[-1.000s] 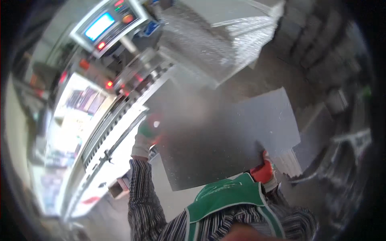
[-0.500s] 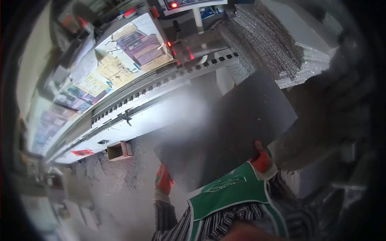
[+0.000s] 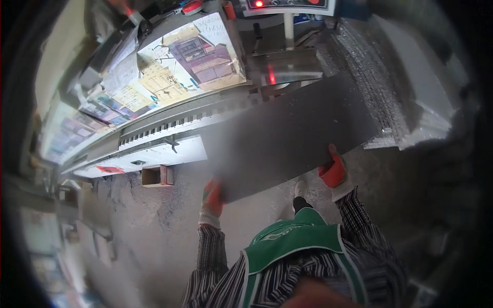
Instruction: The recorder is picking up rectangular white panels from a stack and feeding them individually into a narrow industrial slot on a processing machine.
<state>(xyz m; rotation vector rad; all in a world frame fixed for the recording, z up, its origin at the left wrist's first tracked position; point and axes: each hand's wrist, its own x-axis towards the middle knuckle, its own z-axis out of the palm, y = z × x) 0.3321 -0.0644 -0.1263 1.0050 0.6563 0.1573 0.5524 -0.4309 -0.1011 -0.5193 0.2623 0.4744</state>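
Note:
A large flat dark grey panel point(image 3: 292, 133) is held out in front of me, tilted, its right end higher in the picture. My left hand point(image 3: 212, 199), in an orange and white work glove, grips the panel's near left corner. On the near edge further right, my gloved right hand point(image 3: 334, 168) has its thumb up over the panel; the fingers beneath are hidden. The panel's far edge overlaps the edge of the machine with its slotted rail point(image 3: 159, 128), and part of that rail is covered.
Behind the rail stands a machine cover point(image 3: 205, 56) with papers taped on it. A control box point(image 3: 290, 6) with a red light sits on a post. Stacked wrapped panels point(image 3: 372, 77) rise at the right. A small open box point(image 3: 157, 176) is fixed below the machine's white front.
Both hands have carried the panel forward, away from my body and over the machine's edge. My view has shifted, and my shoe and the floor now show below the panel.

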